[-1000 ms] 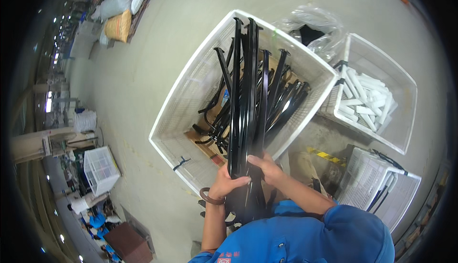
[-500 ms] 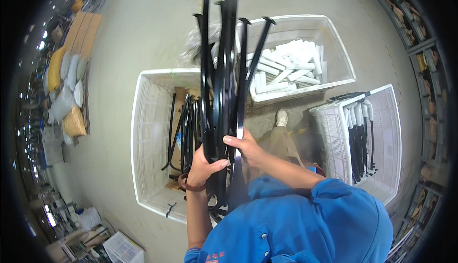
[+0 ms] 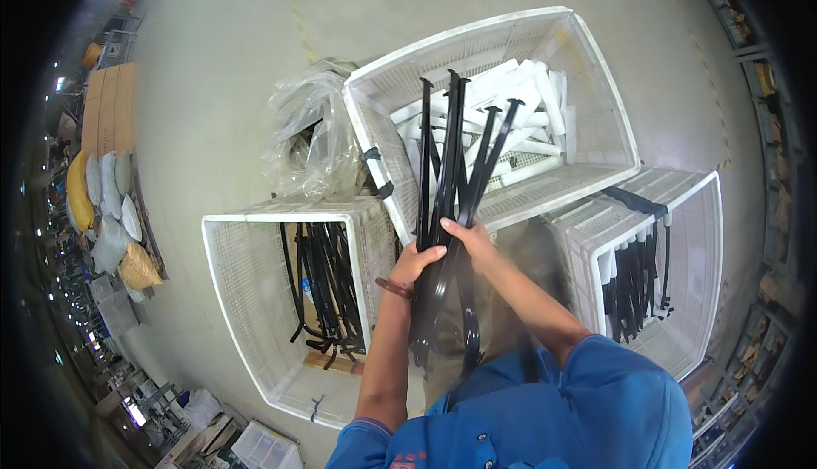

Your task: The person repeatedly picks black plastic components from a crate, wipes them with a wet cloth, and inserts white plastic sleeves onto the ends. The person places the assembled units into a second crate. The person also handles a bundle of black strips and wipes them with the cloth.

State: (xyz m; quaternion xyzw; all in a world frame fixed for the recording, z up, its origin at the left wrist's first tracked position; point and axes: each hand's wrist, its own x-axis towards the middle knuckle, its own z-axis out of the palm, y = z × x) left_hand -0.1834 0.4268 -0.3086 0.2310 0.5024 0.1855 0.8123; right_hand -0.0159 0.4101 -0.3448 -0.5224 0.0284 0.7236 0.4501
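Note:
Both my hands grip one bundle of long black metal bars [image 3: 448, 163] with small flared ends. My left hand [image 3: 414, 265] wraps the bundle on its left side, thumb across the bars. From the right, my right hand [image 3: 470, 241] closes on the same bars, thumb on top. The bars' far ends fan out slightly over a white plastic crate [image 3: 459, 42] holding white tubes [image 3: 549, 99]. Their near ends, blurred, hang toward my body. Left of my left hand, another white crate [image 3: 247, 299] contains more black bars [image 3: 328, 282].
At the right, a white crate [image 3: 694, 273] holds black bars with white sleeves [image 3: 634, 282] on their far ends. Crumpled clear plastic [image 3: 311, 145] lies beside the middle crate. Sacks [image 3: 106, 243] and cardboard [image 3: 109, 111] stand far left; shelving [image 3: 766, 154] lines the right.
My hands and the bundle have moved right, away from the left crate. The bars' far ends now lie across the view of the middle crate. The view has shifted too.

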